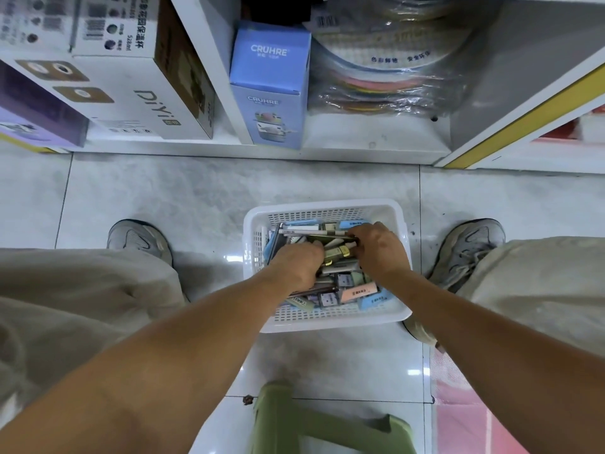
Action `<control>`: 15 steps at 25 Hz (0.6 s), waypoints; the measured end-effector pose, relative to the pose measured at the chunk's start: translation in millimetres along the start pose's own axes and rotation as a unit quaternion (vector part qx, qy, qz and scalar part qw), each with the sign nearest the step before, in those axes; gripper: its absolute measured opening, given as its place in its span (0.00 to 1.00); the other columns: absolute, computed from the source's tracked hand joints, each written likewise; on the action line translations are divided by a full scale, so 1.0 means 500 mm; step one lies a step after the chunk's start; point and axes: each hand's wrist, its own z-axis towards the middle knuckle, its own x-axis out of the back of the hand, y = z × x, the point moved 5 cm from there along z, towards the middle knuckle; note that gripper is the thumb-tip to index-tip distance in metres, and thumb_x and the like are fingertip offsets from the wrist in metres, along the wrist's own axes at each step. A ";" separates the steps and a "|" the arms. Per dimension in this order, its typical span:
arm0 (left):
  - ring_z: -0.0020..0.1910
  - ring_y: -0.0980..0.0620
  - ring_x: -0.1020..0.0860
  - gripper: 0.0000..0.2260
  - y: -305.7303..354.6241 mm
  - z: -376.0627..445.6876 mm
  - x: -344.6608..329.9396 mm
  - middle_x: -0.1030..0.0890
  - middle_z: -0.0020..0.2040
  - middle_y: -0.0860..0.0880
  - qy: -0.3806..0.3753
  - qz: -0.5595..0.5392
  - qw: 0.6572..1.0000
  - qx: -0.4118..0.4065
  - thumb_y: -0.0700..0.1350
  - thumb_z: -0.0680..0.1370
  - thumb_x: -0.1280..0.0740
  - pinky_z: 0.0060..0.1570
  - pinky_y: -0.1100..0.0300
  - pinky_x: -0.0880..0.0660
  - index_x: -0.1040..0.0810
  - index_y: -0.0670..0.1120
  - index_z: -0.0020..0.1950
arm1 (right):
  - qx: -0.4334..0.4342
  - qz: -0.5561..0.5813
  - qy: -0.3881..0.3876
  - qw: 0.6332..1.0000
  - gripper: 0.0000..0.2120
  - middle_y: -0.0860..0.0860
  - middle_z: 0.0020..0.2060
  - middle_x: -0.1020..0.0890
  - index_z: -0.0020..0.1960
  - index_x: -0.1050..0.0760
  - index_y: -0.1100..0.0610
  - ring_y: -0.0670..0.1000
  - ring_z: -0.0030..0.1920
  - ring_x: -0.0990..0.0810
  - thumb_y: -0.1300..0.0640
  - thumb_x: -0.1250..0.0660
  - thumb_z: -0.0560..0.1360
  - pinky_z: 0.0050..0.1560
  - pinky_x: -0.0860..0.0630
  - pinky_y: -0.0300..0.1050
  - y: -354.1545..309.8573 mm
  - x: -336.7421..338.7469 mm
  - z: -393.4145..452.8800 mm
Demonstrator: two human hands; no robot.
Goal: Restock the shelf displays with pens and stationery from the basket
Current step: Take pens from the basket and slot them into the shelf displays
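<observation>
A white perforated plastic basket (pixel 327 209) sits on the tiled floor between my feet. It holds several pens, erasers and small stationery boxes (pixel 343 283). Both hands are down inside it. My left hand (pixel 298 265) has its fingers curled into the pile around a bundle of pens (pixel 337 252). My right hand (pixel 379 247) grips the right end of the same bundle, fingertips curled over a long dark pen (pixel 314 236). What lies under the hands is hidden.
The bottom shelf (pixel 360 149) runs across the top, holding a blue CRUHRE box (pixel 270 90), a white DiYi box (pixel 137 93) and wrapped coloured paper (pixel 386 80). A green stool (pixel 314 424) stands below the basket. My shoes (pixel 140 239) flank it.
</observation>
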 end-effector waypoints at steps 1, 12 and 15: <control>0.47 0.45 0.20 0.15 -0.005 -0.007 0.001 0.19 0.50 0.45 0.003 -0.014 1.000 -0.004 0.45 0.75 0.30 0.39 0.57 0.29 0.28 0.44 0.58 | 0.001 0.024 -0.018 1.000 0.14 0.54 0.50 0.19 0.58 0.20 0.53 0.56 0.51 0.22 0.65 0.32 0.75 0.53 0.23 0.50 0.003 0.002 0.001; 0.39 0.52 0.19 0.10 -0.029 -0.047 0.054 0.18 0.39 0.50 -0.037 -0.241 0.969 0.042 0.42 0.67 0.25 0.36 0.61 0.23 0.23 0.46 0.44 | -0.017 0.101 -0.060 0.993 0.13 0.55 0.55 0.18 0.61 0.20 0.52 0.56 0.53 0.20 0.61 0.31 0.78 0.55 0.22 0.49 -0.004 0.072 0.015; 0.38 0.52 0.18 0.08 -0.031 -0.075 0.121 0.16 0.38 0.51 -0.028 -0.356 0.933 0.050 0.39 0.67 0.24 0.38 0.61 0.21 0.19 0.45 0.43 | 0.013 0.033 -0.092 0.995 0.11 0.54 0.56 0.19 0.60 0.21 0.54 0.53 0.54 0.23 0.60 0.33 0.79 0.54 0.26 0.46 -0.013 0.136 0.024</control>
